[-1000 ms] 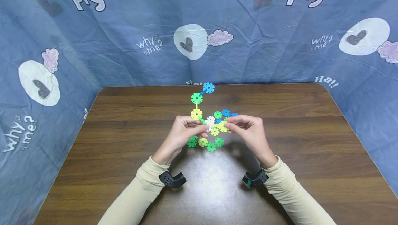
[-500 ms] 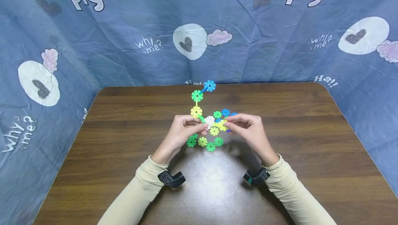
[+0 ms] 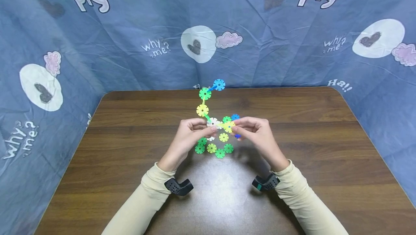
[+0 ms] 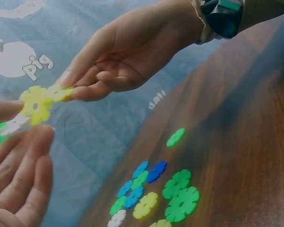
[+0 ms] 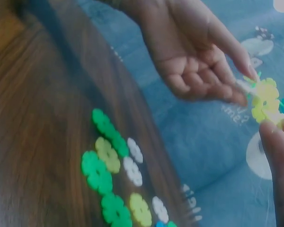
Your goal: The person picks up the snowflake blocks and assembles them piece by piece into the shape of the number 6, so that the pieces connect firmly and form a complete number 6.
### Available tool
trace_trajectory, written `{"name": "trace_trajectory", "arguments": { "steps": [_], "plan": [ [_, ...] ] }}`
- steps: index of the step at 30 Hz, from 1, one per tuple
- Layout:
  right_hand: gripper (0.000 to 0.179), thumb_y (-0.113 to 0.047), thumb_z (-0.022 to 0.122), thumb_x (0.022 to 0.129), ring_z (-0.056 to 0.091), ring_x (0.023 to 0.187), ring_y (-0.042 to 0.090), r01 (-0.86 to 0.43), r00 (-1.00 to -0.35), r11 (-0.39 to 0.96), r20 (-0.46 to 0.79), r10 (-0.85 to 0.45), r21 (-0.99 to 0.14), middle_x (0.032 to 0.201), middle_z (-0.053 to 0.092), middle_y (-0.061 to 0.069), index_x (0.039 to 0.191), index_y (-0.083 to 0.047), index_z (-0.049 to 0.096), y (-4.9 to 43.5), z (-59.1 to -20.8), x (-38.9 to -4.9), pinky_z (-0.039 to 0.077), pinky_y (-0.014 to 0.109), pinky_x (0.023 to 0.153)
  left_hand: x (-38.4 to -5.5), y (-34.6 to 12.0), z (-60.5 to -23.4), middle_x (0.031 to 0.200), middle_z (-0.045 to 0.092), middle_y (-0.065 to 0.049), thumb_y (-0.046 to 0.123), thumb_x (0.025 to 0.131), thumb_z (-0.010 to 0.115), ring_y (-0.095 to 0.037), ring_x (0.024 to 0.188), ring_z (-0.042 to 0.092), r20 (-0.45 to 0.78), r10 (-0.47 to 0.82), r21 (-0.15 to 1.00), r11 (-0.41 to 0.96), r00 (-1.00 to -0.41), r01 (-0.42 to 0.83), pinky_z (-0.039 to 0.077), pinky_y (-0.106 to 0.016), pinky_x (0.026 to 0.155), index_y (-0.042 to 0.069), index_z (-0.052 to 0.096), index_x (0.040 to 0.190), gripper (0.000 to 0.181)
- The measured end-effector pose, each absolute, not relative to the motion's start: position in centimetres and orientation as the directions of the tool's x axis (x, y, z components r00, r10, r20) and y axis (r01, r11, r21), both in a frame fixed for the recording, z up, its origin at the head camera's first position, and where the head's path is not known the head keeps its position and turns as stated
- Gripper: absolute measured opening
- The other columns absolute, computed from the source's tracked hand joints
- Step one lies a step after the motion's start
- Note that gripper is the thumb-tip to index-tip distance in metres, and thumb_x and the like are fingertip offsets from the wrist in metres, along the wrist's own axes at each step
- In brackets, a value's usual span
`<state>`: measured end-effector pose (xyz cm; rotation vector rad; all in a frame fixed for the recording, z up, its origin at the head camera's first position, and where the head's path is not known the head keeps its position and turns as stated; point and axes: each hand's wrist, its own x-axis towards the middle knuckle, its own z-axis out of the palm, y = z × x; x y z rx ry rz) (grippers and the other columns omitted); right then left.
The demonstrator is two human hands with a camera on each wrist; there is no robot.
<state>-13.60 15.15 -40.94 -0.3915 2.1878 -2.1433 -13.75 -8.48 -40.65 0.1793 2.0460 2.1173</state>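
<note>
In the head view my left hand pinches a white notched snowflake disc between thumb and fingers. From that disc a chain of interlocked discs rises away from me: a green one edge-on, a yellow disc, a green disc and a blue disc at the far end. My right hand pinches a yellow snowflake disc right beside the white one, with yellow between them. The left wrist view shows a yellow disc by my left fingertips. Fingers partly hide the joint.
Loose discs lie on the wooden table beneath and around my hands, among them a green disc, a yellow disc and a blue disc. A blue printed cloth hangs behind the table.
The chain's far end has risen in the head view, away from me. The white and yellow discs have shifted up and left, and my right hand has moved slightly left.
</note>
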Motion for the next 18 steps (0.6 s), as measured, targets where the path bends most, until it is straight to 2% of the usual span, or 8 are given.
{"name": "trace_trajectory", "arguments": {
  "steps": [3, 8, 12, 15, 18],
  "plan": [
    [0.022, -0.002, 0.075, 0.092, 0.077, 0.077, 0.011, -0.144, -0.963, -0.012, 0.143, -0.229, -0.989, 0.091, 0.079, -0.007, 0.11, 0.01, 0.071, 14.3, -40.8, -13.7, 0.065, 0.034, 0.067, -13.6, -8.3, -40.9, 0.083, 0.08, 0.0, 0.013, 0.09, 0.08, -0.016, 0.078, 0.078, -0.069, 0.247, 0.997, -0.012, -0.966, -0.075, 0.062, -0.051, 0.084, 0.001, 0.075, 0.097, 0.015],
    [0.021, -0.003, 0.074, 0.093, 0.078, 0.08, 0.015, -0.147, -0.954, -0.024, 0.148, -0.26, -0.989, 0.093, 0.079, -0.003, 0.11, 0.009, 0.072, 13.0, -40.7, -13.9, 0.066, 0.043, 0.07, -13.5, -7.9, -41.3, 0.082, 0.08, 0.002, 0.01, 0.091, 0.079, -0.018, 0.077, 0.078, -0.065, 0.261, 0.995, -0.057, -0.963, -0.083, 0.062, -0.054, 0.088, -0.007, 0.074, 0.105, 0.023],
    [0.019, -0.004, 0.074, 0.093, 0.076, 0.077, 0.013, -0.175, -0.949, -0.002, 0.169, -0.266, -0.985, 0.095, 0.08, 0.002, 0.11, 0.005, 0.074, 12.5, -40.6, -13.9, 0.065, 0.043, 0.067, -13.5, -7.9, -41.4, 0.074, 0.078, 0.002, 0.009, 0.09, 0.079, -0.015, 0.072, 0.076, -0.058, 0.221, 0.993, -0.089, -0.974, -0.079, 0.065, -0.043, 0.079, -0.006, 0.076, 0.102, 0.019],
    [0.018, -0.003, 0.075, 0.092, 0.075, 0.073, 0.015, -0.188, -0.949, 0.015, 0.178, -0.261, -0.982, 0.094, 0.079, 0.003, 0.108, 0.006, 0.075, 12.5, -40.6, -14.0, 0.064, 0.044, 0.064, -13.5, -7.8, -41.4, 0.073, 0.078, 0.002, 0.008, 0.09, 0.079, -0.012, 0.069, 0.076, -0.056, 0.201, 0.991, -0.107, -0.978, -0.079, 0.062, -0.03, 0.071, -0.002, 0.078, 0.099, 0.013],
    [0.018, -0.003, 0.075, 0.092, 0.074, 0.071, 0.019, -0.188, -0.949, 0.032, 0.173, -0.262, -0.982, 0.093, 0.079, 0.006, 0.108, 0.005, 0.076, 12.5, -40.6, -14.1, 0.064, 0.044, 0.063, -13.5, -7.9, -41.4, 0.073, 0.078, 0.002, 0.006, 0.09, 0.079, -0.011, 0.068, 0.075, -0.057, 0.2, 0.989, -0.123, -0.978, -0.082, 0.059, -0.025, 0.068, 0.0, 0.078, 0.099, 0.011]
  ]
}}
